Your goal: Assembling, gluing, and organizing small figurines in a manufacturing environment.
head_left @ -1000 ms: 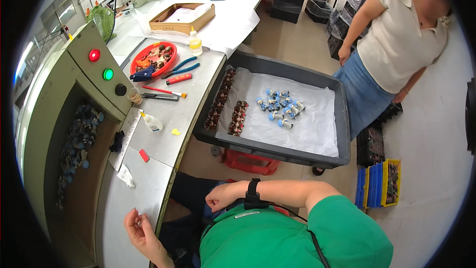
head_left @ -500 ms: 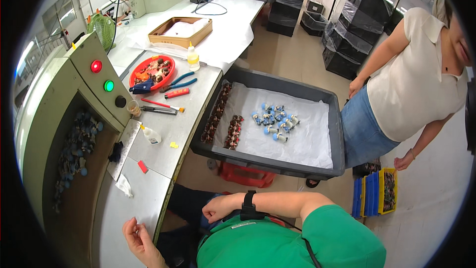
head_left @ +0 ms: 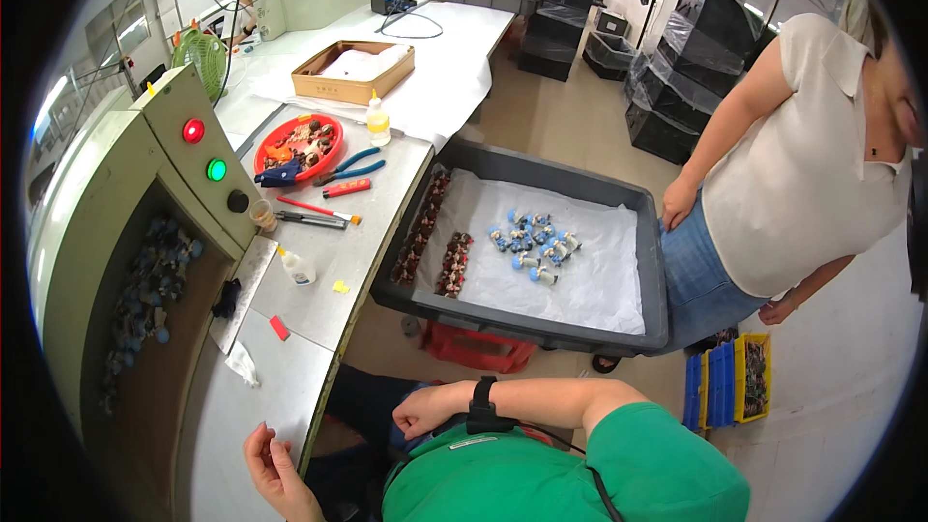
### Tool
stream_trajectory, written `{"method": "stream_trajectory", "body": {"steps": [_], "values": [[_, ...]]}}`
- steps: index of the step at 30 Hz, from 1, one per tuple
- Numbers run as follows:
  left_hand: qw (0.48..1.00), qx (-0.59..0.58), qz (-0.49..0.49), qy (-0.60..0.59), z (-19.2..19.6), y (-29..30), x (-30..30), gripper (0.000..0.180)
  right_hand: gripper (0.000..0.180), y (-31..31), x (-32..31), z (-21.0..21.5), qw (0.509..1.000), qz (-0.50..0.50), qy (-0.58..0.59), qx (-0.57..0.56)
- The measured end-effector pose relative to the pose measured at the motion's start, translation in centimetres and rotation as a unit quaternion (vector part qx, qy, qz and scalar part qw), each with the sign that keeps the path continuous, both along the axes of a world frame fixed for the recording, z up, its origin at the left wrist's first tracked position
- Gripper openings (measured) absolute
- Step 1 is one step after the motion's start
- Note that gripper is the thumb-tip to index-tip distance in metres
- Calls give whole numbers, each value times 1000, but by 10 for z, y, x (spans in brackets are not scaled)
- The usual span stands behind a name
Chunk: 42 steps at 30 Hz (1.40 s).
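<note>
My left hand (head_left: pixel 278 476) rests at the near edge of the metal worktop (head_left: pixel 300 367), fingers loosely bent and apart, holding nothing. Across my lap lies my right forearm with a black wrist strap (head_left: pixel 486 404). My right hand (head_left: pixel 418 412) is closed there, and nothing shows in it. Nearest to the left hand are a crumpled white cloth (head_left: pixel 243 364) and a small red block (head_left: pixel 279 327). To the right of the worktop stands a grey tray (head_left: pixel 512 324) lined with white paper. Small blue-and-white figurines (head_left: pixel 532 244) lie inside, beside rows of brown-and-red pieces (head_left: pixel 453 266).
A machine (head_left: pixel 184 169) with red and green lights holds more blue figurines (head_left: pixel 150 290) in its opening. Farther back are a red dish (head_left: pixel 336 140) of parts, pliers (head_left: pixel 353 169), glue bottles (head_left: pixel 299 268) and a cardboard box (head_left: pixel 338 87). A co-worker (head_left: pixel 812 155) stands right of the tray.
The co-worker has shifted slightly, the lower hand now drawn closer to the body. The view has moved a little. My hands keep the same pose.
</note>
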<state>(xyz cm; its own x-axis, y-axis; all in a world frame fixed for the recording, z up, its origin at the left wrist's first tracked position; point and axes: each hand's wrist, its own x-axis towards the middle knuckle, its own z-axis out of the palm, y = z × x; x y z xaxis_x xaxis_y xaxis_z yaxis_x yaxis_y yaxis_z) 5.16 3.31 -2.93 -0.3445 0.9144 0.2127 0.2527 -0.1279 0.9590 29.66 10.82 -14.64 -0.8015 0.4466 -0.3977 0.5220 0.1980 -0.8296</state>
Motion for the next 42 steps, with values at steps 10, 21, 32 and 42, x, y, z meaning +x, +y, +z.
{"method": "stream_trajectory", "body": {"steps": [10,21,32,42], "values": [[998,11,-10,58,13,-11,-6,29,22,-1,-16,-12,995,56,57,53],[994,75,-43,60,6,7,6,52,19,5,5,-5,1000,11,-21,-18],[868,387,304,-64,74,-126,-66,89,6,24,-29,10,975,88,-94,-182],[918,240,309,-62,31,-123,-58,80,8,15,-29,10,974,30,-95,-205]]}}
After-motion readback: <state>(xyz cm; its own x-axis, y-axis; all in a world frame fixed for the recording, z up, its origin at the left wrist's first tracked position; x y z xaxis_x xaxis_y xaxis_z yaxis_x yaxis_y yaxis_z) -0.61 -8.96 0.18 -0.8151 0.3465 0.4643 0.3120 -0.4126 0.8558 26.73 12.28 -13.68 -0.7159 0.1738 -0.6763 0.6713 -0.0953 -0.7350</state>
